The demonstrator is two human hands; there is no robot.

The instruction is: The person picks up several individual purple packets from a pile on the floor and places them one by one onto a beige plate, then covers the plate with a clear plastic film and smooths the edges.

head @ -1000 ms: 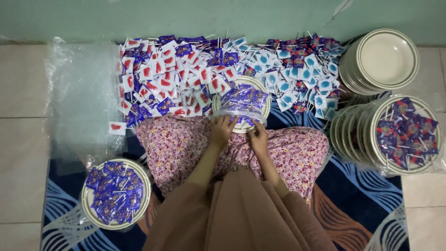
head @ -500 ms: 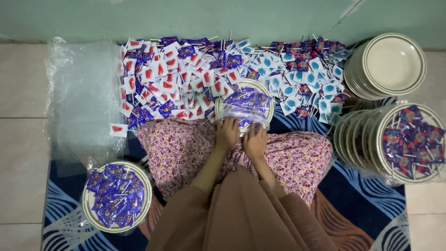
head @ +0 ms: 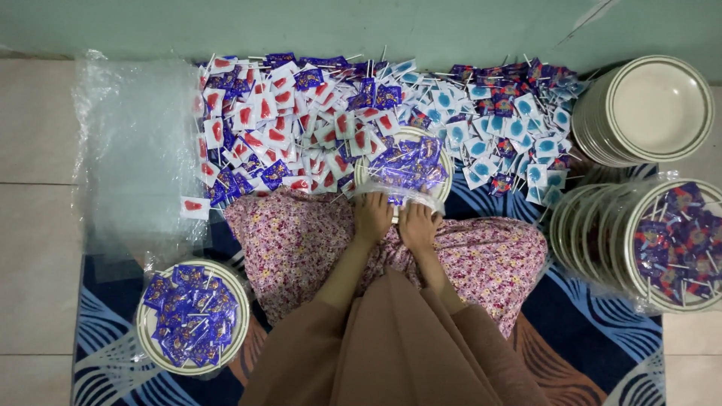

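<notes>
Plastic-wrapped plate of purple sweets, on lap

Plate [head: 404, 162] rests at the knees on a floral skirt [head: 301, 240]. Left hand [head: 372, 218] and right hand [head: 418, 225] both pinch its clear wrap [head: 398, 197]. Loose sweets [head: 301, 120] heaped beyond.

A plate of lollipops [head: 404, 162] sits just in front of both hands, left hand [head: 372, 216] beside right hand [head: 418, 225]. Behind it lies a big pile of lollipops [head: 301, 120]. Another filled plate [head: 192, 316] sits at the left, stacked plates [head: 647, 109] at the right.
</notes>
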